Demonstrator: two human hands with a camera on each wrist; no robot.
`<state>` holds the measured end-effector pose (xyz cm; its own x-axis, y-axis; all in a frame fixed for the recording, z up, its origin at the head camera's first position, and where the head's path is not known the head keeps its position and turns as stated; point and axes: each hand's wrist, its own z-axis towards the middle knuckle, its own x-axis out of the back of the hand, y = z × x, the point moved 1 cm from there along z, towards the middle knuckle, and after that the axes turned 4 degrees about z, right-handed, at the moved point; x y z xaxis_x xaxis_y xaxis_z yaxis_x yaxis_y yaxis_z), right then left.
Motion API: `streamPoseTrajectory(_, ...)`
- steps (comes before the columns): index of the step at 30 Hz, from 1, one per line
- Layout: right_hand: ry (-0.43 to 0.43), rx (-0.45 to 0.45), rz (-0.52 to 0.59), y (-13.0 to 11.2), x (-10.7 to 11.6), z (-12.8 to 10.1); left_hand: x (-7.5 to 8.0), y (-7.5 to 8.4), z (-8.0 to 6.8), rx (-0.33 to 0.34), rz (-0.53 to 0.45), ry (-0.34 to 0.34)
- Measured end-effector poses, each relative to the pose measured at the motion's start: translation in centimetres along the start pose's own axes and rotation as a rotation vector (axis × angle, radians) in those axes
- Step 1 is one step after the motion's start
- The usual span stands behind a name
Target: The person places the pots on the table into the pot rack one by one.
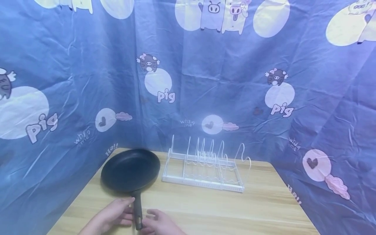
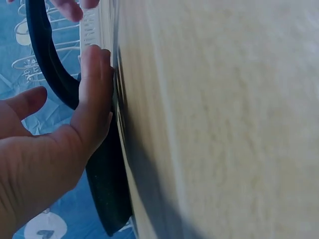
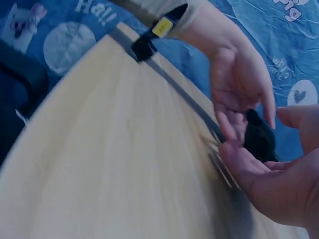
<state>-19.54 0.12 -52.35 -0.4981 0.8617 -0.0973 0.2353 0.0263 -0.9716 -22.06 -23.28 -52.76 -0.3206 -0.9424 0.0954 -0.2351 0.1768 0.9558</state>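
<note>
A black frying pan (image 1: 130,169) is lying flat on the wooden tabletop (image 1: 205,209), at its near-left part, with its handle (image 1: 137,209) pointing toward the person. The handle is being approached from both sides at once: the left hand (image 1: 113,217) is being laid against its left flank with the fingers nearly straight, and the right hand (image 1: 160,223) is being brought in from the right with loosely curved fingers. In the left wrist view the fingertips (image 2: 94,64) are seen touching the handle (image 2: 107,189), yet no grip is closed round it; in the right wrist view the handle end (image 3: 259,137) is showing between the 2 hands, with the right hand (image 3: 279,184) relaxed and holding nothing. The step in hand is judged to be the taking hold of the handle. The next move seems to call for the fingers to be wrapped firmly round it before any lift, since the pan's weight sits far from the handle. A white wire rack (image 1: 205,166) is standing just beside the pan, to its right, its upright dividers holding nothing.
</note>
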Motion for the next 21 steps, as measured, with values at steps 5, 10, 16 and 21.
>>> streamPoseTrajectory(5, -0.089, 0.029, 0.09, 0.9, -0.8, 0.7, 0.5, -0.5, 0.5, -0.079, -0.127, -0.087)
streamPoseTrajectory(10, -0.164, 0.031, 0.199, 1.0, -1.0, 1.2, 0.7, -0.1, 1.0, -0.087, -0.127, -0.046)
streamPoseTrajectory(16, -0.152, -0.001, 0.307, 0.6, -1.7, 1.8, 0.7, 0.0, 1.1, -0.072, -0.166, -0.009)
streamPoseTrajectory(21, -0.159, 0.007, 0.305, 0.8, -1.7, 1.9, 0.5, -0.3, 0.7, -0.079, -0.189, -0.011)
